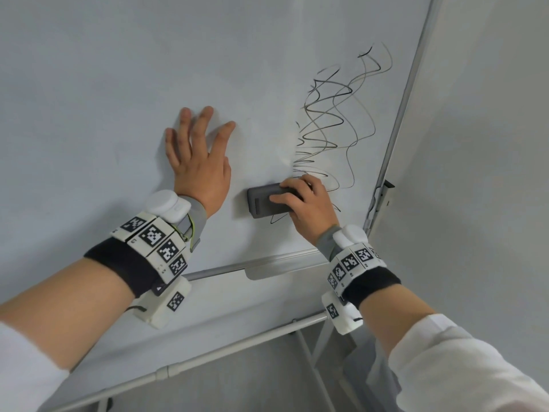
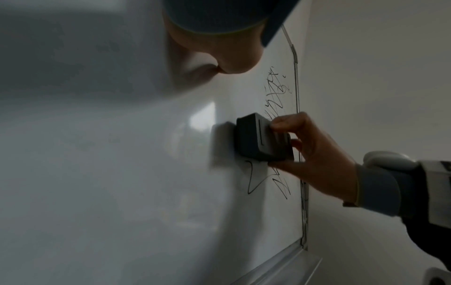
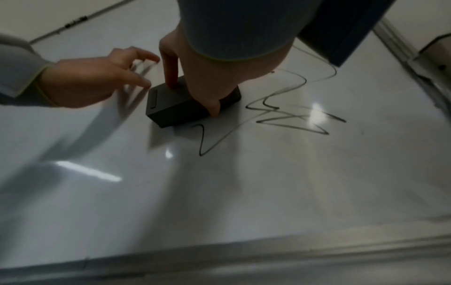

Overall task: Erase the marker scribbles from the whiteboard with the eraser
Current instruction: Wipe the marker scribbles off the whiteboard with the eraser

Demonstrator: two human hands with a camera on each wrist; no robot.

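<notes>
A dark grey block eraser [image 1: 264, 203] lies flat against the whiteboard [image 1: 104, 99], gripped from the right by my right hand [image 1: 306, 200] with curled fingers and thumb. Black marker scribbles [image 1: 335, 123] run up the board above and right of the eraser, with a zigzag tail [image 3: 209, 140] below it. My left hand [image 1: 199, 156] presses flat on the board with spread fingers, just left of the eraser. The left wrist view shows the eraser [image 2: 263, 138] in my right hand [image 2: 314, 156]; the right wrist view shows the eraser [image 3: 180, 108] with my left hand [image 3: 97, 81] beside it.
The board's metal frame edge [image 1: 407, 99] runs close to the right of the scribbles, with a plain wall [image 1: 490, 144] beyond. A marker tray [image 1: 282, 266] lies along the board's bottom edge, and stand tubes [image 1: 208, 355] run below it.
</notes>
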